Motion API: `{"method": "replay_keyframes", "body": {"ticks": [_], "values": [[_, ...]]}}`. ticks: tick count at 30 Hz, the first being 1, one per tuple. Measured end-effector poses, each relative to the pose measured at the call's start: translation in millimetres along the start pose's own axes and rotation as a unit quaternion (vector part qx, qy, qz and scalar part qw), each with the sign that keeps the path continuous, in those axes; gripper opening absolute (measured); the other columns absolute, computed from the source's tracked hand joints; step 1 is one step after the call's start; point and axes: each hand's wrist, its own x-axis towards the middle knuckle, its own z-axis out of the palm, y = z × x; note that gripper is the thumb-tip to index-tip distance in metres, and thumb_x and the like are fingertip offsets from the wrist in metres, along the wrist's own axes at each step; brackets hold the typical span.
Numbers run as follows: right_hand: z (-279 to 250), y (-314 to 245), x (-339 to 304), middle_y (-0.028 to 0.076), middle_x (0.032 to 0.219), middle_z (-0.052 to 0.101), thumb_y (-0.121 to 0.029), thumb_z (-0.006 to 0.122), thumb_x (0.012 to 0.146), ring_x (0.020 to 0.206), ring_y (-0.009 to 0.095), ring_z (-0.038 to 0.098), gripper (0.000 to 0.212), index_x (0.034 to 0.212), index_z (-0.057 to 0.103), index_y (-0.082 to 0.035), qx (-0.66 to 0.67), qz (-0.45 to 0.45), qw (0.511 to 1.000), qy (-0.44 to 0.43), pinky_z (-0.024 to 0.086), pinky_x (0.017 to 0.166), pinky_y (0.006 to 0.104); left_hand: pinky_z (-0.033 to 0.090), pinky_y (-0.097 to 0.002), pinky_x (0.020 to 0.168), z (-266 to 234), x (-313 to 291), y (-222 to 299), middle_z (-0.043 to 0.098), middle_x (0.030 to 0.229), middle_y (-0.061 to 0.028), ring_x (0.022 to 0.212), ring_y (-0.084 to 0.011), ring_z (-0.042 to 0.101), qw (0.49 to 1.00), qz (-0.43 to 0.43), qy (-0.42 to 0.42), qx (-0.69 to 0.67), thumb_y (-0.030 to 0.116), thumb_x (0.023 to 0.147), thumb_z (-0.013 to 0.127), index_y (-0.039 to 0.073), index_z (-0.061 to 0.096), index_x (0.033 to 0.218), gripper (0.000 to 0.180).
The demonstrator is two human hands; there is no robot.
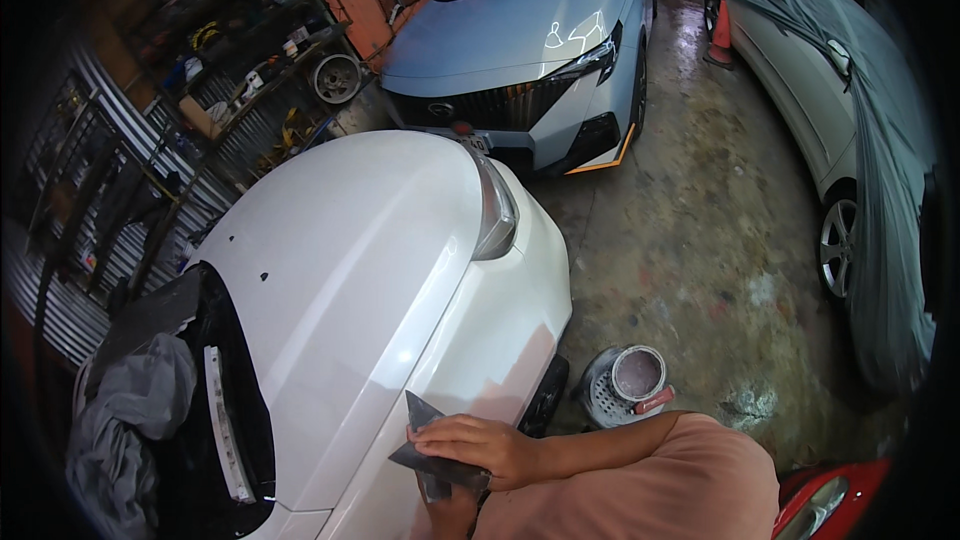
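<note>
Over the fender of the white car (350,230), my right hand (475,448) is closed around a dark grey sheet that looks like sandpaper (440,467). Its pointed corner (422,410) sticks up past my fingers. Just below, my left hand (455,512) is closed at the lower part of the sheet, its fingers mostly hidden by the sheet and my right hand. A dull pinkish patch (525,360) marks the fender ahead of my hands, above the front wheel (546,398).
On the floor right of the fender, a tub of pinkish liquid (640,372) stands on a perforated stool (603,398), with a red-handled thing (655,400) beside it. A blue-grey car (500,40) is ahead, a draped car (800,90) right, a red car (830,500) at lower right.
</note>
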Motion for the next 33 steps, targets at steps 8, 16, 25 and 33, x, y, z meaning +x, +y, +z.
{"method": "replay_keyframes", "body": {"ticks": [8, 16, 25, 33], "values": [[-12.9, -5.5, -13.2, 0.017, 0.143, 0.055, 0.012, 0.063, 0.069, 0.129, 0.037, 0.054, 0.076, 0.143, 0.052, 0.0, -0.005, 0.066, 0.998, 0.006, 0.047, 0.106, 0.044, 0.03, -0.0425, 0.119, 4.3, -9.3, 12.7, 0.037, 0.155, -0.0214, 0.144, -0.0302, 0.039, 0.998, -0.014, -0.065, -0.02, 0.012, 0.094, 0.062, -0.005, 0.021, 0.155, 0.075], [28.3, -59.0, -42.5, 0.014, 0.142, 0.056, -0.004, 0.07, 0.074, 0.134, 0.033, 0.053, 0.066, 0.139, 0.056, -0.001, -0.112, -0.061, 0.989, -0.077, 0.041, 0.114, 0.0534, 0.028, -0.0438, 0.12, -6.9, -14.5, -6.8, 0.036, 0.155, -0.0217, 0.146, -0.0313, 0.037, 0.993, -0.021, -0.107, -0.038, 0.01, 0.091, 0.063, -0.004, 0.022, 0.155, 0.078], [64.7, -118.0, -78.2, 0.017, 0.141, 0.057, -0.008, 0.067, 0.085, 0.132, 0.032, 0.055, 0.054, 0.137, 0.057, 0.003, -0.2, 0.042, 0.979, 0.0, 0.042, 0.114, 0.0505, 0.028, -0.0428, 0.12, -7.9, -56.2, -25.8, 0.036, 0.155, -0.0218, 0.146, -0.0323, 0.036, 0.966, -0.041, -0.23, -0.109, 0.008, 0.09, 0.06, -0.004, 0.022, 0.156, 0.077], [90.4, -168.0, -124.0, 0.015, 0.14, 0.058, -0.007, 0.068, 0.078, 0.129, 0.033, 0.056, 0.065, 0.141, 0.054, -0.001, -0.318, 0.17, 0.93, 0.073, 0.042, 0.114, 0.0511, 0.028, -0.042, 0.12, 5.1, -121.1, -40.8, 0.036, 0.155, -0.022, 0.147, -0.0332, 0.035, 0.92, -0.055, -0.349, -0.172, 0.005, 0.089, 0.058, -0.004, 0.022, 0.156, 0.077]]}}
